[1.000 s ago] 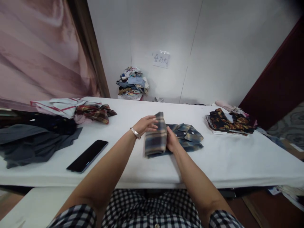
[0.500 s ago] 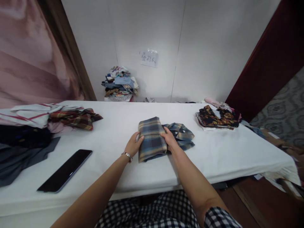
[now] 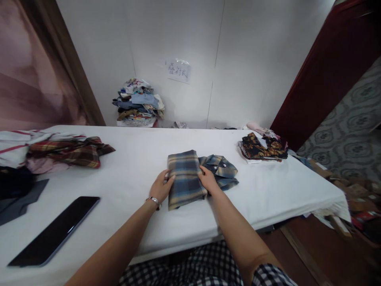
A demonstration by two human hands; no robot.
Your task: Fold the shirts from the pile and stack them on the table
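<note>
- Pale wall (image 3: 166, 31) stands behind a table (image 3: 133, 151) spread with white cloth; a handwritten sign (image 3: 178, 72) hangs on it, and a pink curtain (image 3: 32, 75) is at far left.
- On the middle of the table lies a blue, grey and tan plaid shirt (image 3: 185, 186), its left part folded into a flat rectangle, its collar (image 3: 223, 169) and buttons showing to the right.
- The person's left hand (image 3: 160, 186), below a silver bracelet (image 3: 154, 201), holds the left edge of the folded part, thumb on top.
- The right hand (image 3: 209, 180) holds that part's right edge, thumb also on top; its other fingers are mostly hidden.
- At near left lies a dark phone (image 3: 55, 234); beyond it, a red-and-brown plaid garment (image 3: 68, 154) rests beside a white garment with red stripes (image 3: 13, 149).
- At far right sits a stack of clothes (image 3: 263, 147), topped by black cloth with gold patterning.
- Behind the table's far edge, left of the sign, rises a mixed clothes pile (image 3: 138, 104).
</note>
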